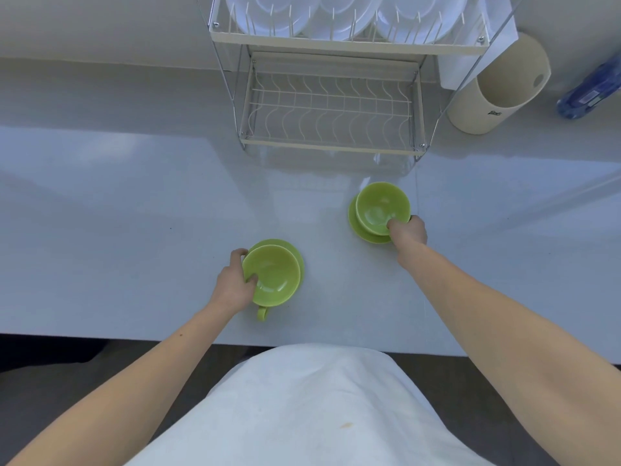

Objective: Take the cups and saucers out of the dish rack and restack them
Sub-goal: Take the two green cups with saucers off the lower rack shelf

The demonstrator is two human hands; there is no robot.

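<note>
Green near cup [275, 277], rim pinched by the left hand [235, 284] — right hand [408, 230] grips the far cup [379, 206].

A glossy white countertop [134, 196] spreads wide, catching soft light. Behind it, a pale wall [100, 21]. Dark floor [50, 381] shows below the edge.

Left hand [233, 282] on cup [275, 275] (atop saucer [297, 255])

Dish rack [336, 43] top beyond upper edge
</note>
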